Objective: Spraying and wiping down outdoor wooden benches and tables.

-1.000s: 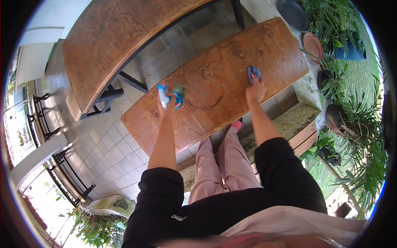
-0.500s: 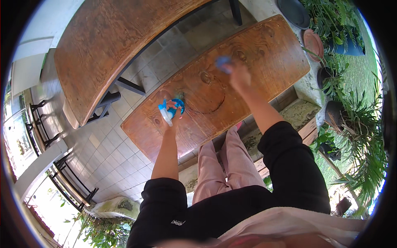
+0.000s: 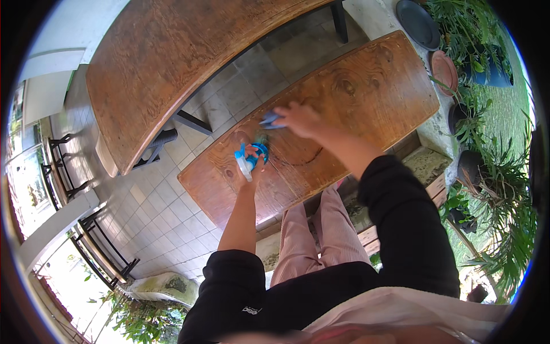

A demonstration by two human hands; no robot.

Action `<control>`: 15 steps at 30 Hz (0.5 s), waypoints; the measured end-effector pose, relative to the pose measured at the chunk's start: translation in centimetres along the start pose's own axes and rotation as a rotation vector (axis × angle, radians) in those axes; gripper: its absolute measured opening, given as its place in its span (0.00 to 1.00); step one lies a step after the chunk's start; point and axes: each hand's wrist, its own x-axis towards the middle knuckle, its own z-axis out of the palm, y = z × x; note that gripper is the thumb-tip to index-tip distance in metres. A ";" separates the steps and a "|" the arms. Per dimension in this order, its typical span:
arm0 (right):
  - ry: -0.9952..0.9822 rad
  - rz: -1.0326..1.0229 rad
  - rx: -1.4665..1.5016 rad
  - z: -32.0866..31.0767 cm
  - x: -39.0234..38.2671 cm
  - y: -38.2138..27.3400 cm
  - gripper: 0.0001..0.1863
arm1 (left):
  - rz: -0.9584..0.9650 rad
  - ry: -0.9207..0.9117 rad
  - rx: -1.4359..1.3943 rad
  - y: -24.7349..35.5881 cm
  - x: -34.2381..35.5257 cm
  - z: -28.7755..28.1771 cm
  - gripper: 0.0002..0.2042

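My left hand (image 3: 252, 167) is closed around a blue spray bottle (image 3: 262, 152) with a blue and white trigger head. The bottle is over the left part of a narrow wooden bench top (image 3: 378, 86). Farther off and slightly to the right, my right hand (image 3: 301, 120) has a blue cloth (image 3: 270, 120) under its fingers, at the far edge of that top. A little motion blur softens the right hand. Dark ring-like marks show on the wood between my hands and my legs.
A larger wooden table (image 3: 172, 51) on black metal legs stands beyond, across a strip of tiled floor (image 3: 166, 200). Potted plants (image 3: 487, 63) and a terracotta saucer (image 3: 444, 73) line the ledge at right. A mossy stone block (image 3: 166, 288) lies at lower left.
My right hand has swept the blue cloth leftward along the bench top, from its right half to near the bottle. My left hand keeps its hold on the bottle. The view has shifted slightly.
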 end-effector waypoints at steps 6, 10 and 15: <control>0.357 0.927 0.114 -3.0 -2.6 8.6 0.28 | 0.148 0.011 0.058 -1.2 0.3 -0.6 0.12; 0.443 1.162 0.404 -0.8 -1.2 4.1 0.25 | -0.018 0.021 -0.013 0.4 -0.2 1.6 0.12; 0.222 0.418 0.197 4.9 -1.4 -8.7 0.19 | -0.010 0.019 -0.048 -0.2 0.1 1.7 0.12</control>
